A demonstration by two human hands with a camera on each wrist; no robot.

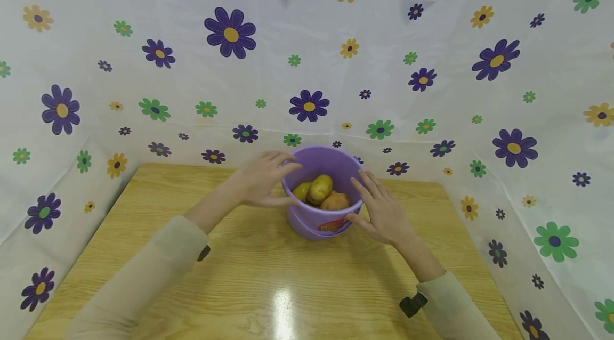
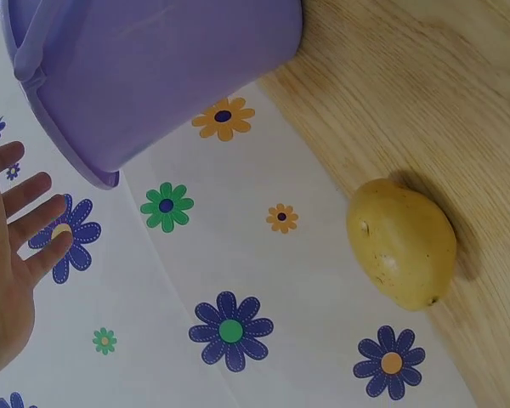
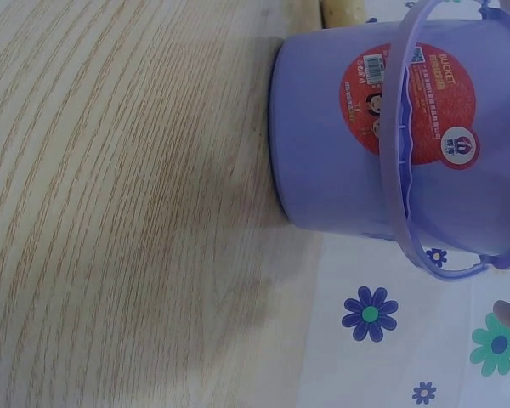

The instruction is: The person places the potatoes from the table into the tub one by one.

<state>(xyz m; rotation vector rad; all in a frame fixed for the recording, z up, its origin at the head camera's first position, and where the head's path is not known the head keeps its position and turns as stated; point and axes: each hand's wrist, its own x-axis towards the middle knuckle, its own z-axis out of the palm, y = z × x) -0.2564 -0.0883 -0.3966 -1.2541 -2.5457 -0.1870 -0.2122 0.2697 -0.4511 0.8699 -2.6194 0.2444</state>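
Observation:
A purple plastic bucket (image 1: pixel 307 225) stands upright on the table, holding a few potatoes (image 1: pixel 320 189) and a rounder orange-brown lump (image 1: pixel 336 201) that may be another. Its handle (image 3: pixel 398 136) hangs down over a red label (image 3: pixel 433 102). My left hand (image 1: pixel 266 177) is at the bucket's left rim, fingers spread and loosely bent; the left wrist view shows a gap between fingers and bucket. On the other side, my right hand (image 1: pixel 381 209) has its fingers extended beside the right rim; whether it touches cannot be told. Another potato (image 2: pixel 401 244) lies on the wood outside the bucket.
The wooden table (image 1: pixel 268 281) is bordered at the back and sides by a white cloth (image 1: pixel 268 79) printed with flowers. The loose potato lies near the table's back edge, hidden behind the bucket in the head view. Each wrist wears a dark device (image 1: pixel 413 305).

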